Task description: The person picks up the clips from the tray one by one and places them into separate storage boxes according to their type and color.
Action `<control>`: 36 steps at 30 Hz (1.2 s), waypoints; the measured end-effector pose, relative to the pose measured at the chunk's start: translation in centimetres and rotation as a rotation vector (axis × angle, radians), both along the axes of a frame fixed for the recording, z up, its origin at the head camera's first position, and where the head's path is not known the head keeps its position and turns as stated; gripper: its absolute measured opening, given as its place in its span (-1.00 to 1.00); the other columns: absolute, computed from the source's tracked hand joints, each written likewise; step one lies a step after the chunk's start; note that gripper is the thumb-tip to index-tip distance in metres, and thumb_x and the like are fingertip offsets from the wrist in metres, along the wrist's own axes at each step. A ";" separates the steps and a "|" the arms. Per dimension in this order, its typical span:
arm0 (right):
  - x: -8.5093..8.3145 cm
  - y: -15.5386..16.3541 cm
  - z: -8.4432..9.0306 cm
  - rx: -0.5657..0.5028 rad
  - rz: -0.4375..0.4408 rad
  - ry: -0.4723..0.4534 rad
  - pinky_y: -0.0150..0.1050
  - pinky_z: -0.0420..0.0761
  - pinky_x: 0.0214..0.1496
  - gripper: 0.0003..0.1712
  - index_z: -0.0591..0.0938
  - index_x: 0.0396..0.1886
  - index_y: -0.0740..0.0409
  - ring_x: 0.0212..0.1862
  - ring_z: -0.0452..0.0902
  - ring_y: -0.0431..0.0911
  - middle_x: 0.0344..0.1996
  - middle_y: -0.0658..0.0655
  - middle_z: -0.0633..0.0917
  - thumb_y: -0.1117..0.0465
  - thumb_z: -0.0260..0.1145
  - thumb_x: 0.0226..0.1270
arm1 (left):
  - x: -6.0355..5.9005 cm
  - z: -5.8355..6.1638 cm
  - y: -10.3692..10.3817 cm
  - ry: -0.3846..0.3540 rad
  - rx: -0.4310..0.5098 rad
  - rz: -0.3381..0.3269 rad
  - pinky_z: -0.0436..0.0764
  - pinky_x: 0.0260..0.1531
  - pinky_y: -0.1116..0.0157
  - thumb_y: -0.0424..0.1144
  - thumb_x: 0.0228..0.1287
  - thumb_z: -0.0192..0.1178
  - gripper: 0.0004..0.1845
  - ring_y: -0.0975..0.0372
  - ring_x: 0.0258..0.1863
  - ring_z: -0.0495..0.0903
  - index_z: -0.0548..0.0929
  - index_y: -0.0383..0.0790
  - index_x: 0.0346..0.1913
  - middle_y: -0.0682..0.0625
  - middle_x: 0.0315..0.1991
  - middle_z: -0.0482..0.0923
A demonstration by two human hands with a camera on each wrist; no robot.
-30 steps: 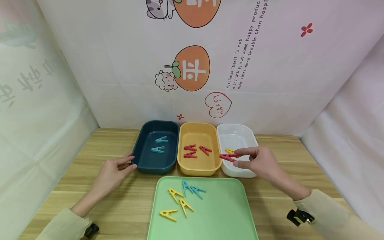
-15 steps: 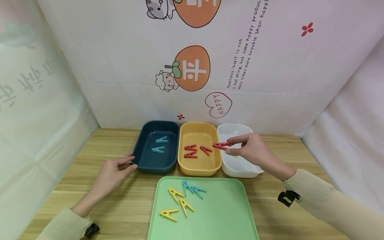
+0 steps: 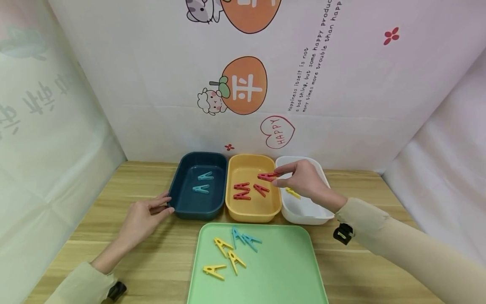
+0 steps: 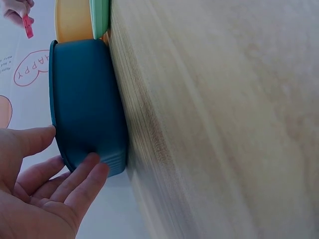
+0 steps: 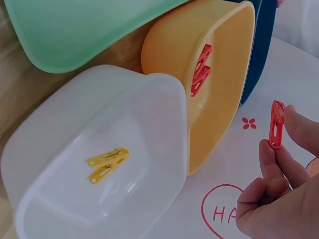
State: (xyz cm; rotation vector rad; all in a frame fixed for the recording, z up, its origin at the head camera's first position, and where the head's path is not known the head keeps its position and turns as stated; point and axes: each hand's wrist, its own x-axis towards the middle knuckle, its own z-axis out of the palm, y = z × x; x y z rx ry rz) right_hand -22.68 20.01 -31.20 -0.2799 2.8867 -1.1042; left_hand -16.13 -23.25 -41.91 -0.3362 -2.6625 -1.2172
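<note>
My right hand [image 3: 305, 181] pinches a red clothespin [image 3: 266, 176] between thumb and fingertips, over the right side of the yellow bin [image 3: 253, 216]. Inside that bin lie several red clothespins, including one by the near left [image 3: 241, 196]. In the right wrist view the pinched red clothespin [image 5: 275, 127] hangs clear of the bins. My left hand [image 3: 138, 221] touches the left side of the dark blue bin [image 3: 197, 211], which holds two light blue clothespins [image 3: 201, 189]. The left wrist view has its fairly straight fingers [image 4: 89, 181] against the bin's outer wall.
To the right of the yellow bin stands a white bin [image 3: 305, 215] with a yellow clothespin [image 3: 292, 193] inside. A green tray [image 3: 281, 261] in front carries three yellow clothespins [image 3: 214, 271] and two blue ones [image 3: 250, 242]. A printed cloth [image 3: 163, 84] rises behind the bins.
My right hand has carried the red clothespin left and away from me, from over the white bin to over the yellow bin. The left hand stays at the blue bin.
</note>
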 end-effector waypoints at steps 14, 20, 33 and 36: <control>-2.2 -2.3 -2.4 -0.005 -0.011 -0.036 -0.06 0.73 0.03 -0.63 0.83 0.01 0.27 0.15 0.60 0.14 -0.05 0.20 0.82 0.24 0.64 0.23 | 0.0 -0.1 0.0 -0.013 0.002 0.009 0.79 -0.17 0.21 -0.29 0.44 0.41 -0.58 0.00 -0.05 0.80 0.69 -0.46 0.25 -0.27 0.37 0.53; -2.6 -2.9 -3.2 0.009 -0.034 -0.061 -0.15 0.74 -0.03 -0.63 0.83 0.00 0.27 0.06 0.62 0.09 -0.04 0.20 0.82 0.25 0.66 0.20 | 0.1 -0.1 0.0 -0.012 0.000 0.006 0.78 -0.16 0.20 -0.29 0.44 0.41 -0.58 0.00 -0.05 0.79 0.69 -0.46 0.24 -0.27 0.36 0.53; -3.4 -3.8 -4.0 0.042 -0.036 -0.091 -0.14 0.74 -0.03 -0.64 0.83 -0.02 0.30 -0.02 0.64 0.06 -0.08 0.21 0.83 0.28 0.66 0.19 | 0.0 -0.2 -0.1 0.001 0.008 -0.001 0.78 -0.16 0.21 -0.29 0.44 0.41 -0.58 0.00 -0.05 0.79 0.69 -0.47 0.23 -0.28 0.36 0.53; -3.5 -4.0 -4.4 0.058 -0.022 -0.104 -0.11 0.73 0.03 -0.60 0.81 0.01 0.34 0.04 0.62 0.09 -0.06 0.22 0.82 0.28 0.65 0.19 | -0.1 -0.3 -0.1 0.002 0.008 -0.001 0.78 -0.16 0.22 -0.29 0.44 0.41 -0.58 -0.01 -0.04 0.79 0.69 -0.47 0.23 -0.28 0.36 0.53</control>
